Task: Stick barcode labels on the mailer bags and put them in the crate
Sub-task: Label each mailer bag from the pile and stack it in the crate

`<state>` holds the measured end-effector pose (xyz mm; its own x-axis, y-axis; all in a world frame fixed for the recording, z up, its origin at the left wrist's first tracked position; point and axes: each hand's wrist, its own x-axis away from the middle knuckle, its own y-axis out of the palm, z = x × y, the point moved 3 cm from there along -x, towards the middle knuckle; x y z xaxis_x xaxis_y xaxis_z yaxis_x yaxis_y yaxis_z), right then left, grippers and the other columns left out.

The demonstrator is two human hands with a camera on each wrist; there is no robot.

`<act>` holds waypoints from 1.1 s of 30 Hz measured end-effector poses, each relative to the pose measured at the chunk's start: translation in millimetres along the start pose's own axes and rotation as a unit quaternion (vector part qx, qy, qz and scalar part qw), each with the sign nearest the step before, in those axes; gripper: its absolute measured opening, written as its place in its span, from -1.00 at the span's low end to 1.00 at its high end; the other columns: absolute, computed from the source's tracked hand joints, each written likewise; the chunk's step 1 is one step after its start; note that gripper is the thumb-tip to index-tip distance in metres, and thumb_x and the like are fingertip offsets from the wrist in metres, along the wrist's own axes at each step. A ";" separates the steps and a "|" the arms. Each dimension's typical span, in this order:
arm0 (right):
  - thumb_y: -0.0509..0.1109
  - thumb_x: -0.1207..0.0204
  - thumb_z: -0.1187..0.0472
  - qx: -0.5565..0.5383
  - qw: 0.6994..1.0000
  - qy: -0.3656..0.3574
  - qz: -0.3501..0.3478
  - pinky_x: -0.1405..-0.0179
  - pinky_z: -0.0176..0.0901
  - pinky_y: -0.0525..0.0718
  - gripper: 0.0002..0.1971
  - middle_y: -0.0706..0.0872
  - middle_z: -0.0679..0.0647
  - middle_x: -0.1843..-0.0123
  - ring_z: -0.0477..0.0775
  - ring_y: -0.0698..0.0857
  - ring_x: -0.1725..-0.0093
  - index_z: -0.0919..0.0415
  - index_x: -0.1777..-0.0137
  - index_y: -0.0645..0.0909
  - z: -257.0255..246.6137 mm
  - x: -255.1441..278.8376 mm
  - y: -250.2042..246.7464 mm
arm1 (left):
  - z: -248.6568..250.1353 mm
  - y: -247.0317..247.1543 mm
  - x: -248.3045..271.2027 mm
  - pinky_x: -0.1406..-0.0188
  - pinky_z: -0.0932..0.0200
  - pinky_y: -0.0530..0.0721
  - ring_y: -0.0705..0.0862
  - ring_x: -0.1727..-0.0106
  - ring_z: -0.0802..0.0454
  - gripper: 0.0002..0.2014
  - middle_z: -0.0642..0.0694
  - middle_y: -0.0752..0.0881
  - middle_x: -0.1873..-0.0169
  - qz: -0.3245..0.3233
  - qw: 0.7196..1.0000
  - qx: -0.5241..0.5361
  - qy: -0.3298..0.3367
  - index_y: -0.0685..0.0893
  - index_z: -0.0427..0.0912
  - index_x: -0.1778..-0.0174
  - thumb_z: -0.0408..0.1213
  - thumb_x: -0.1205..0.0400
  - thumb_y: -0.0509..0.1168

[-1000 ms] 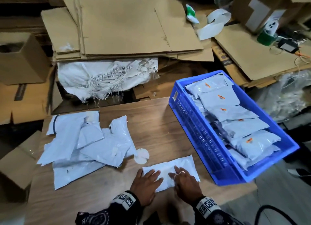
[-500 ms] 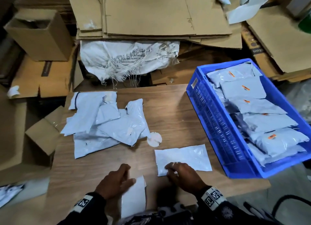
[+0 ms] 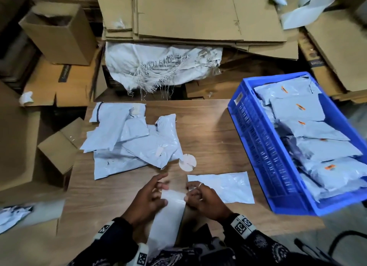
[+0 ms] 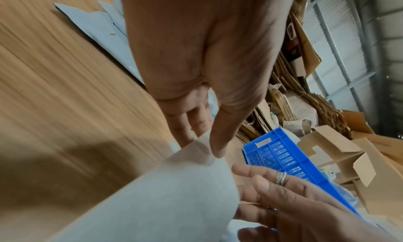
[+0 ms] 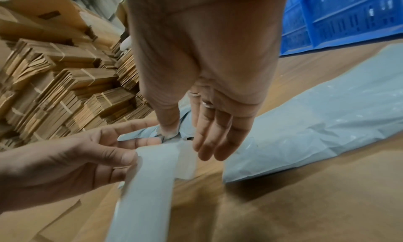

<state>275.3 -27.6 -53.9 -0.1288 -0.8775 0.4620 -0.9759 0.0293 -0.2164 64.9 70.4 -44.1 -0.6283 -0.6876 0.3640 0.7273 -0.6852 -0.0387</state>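
Hands [image 3: 174, 198] pinch label strip [image 3: 168, 216]; wrist views show thumbs.

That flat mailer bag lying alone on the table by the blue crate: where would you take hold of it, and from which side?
Probably its near left corner. The mailer bag lies flat on the table, so a pinch at an edge suits better than a grip from above. That corner lies right by the right hand, while the far end lies close to the crate.

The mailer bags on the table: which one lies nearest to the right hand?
The single flat mailer bag lying alone beside the blue crate; the right hand is at its left end. The other bags form a heap further left.
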 end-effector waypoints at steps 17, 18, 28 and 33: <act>0.60 -0.38 0.57 -0.225 0.971 -0.046 0.072 -0.09 -0.17 0.75 -0.54 0.78 0.14 0.00 0.02 0.76 0.06 0.29 -0.26 0.71 -38.2 7.0 -36.6 | 54.7 16.9 -23.1 -0.35 -0.09 0.70 0.62 -0.47 0.12 -0.13 -0.01 0.71 -0.38 -0.019 0.998 0.063 0.019 0.48 -0.01 -0.60 -0.35 -0.37 0.68; 0.61 -0.38 0.56 -0.214 0.972 -0.058 0.078 -0.10 -0.17 0.74 -0.56 0.78 0.12 0.00 0.01 0.76 0.06 0.27 -0.25 0.73 -40.6 7.2 -36.8 | 54.6 16.3 -25.6 -0.34 -0.07 0.71 0.70 -0.39 0.07 -0.15 -0.05 0.77 -0.30 -0.016 0.998 0.060 0.008 0.50 -0.03 -0.58 -0.36 -0.36 0.69; 0.67 -0.40 0.11 0.125 0.969 -0.163 0.134 0.09 -0.47 0.53 -0.82 0.73 -0.21 0.03 -0.11 0.67 -0.02 -0.10 0.02 0.82 -55.4 9.6 -22.1 | 52.8 21.4 -28.6 -0.16 -0.09 0.78 0.84 -0.08 -0.22 -0.45 -0.28 0.86 -0.01 -0.021 0.996 0.084 -0.021 0.64 -0.22 -0.41 -0.53 -0.50 0.57; 0.71 -0.37 0.11 0.088 0.985 -0.104 0.105 0.03 -0.26 0.72 -0.76 0.82 -0.11 0.19 -0.15 0.78 0.13 0.11 0.01 0.81 -55.3 6.8 -14.1 | 53.9 23.6 -23.4 -0.02 0.06 0.76 0.83 0.04 -0.13 -0.54 -0.29 0.86 0.10 -0.033 0.996 0.079 -0.013 0.64 -0.14 -0.41 -0.50 -0.60 0.48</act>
<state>278.5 -7.5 -0.2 -0.2669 -0.9409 0.2085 -0.8839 0.1528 -0.4420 111.7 83.3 -3.4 -0.6703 -0.6349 0.3842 0.7204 -0.6810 0.1314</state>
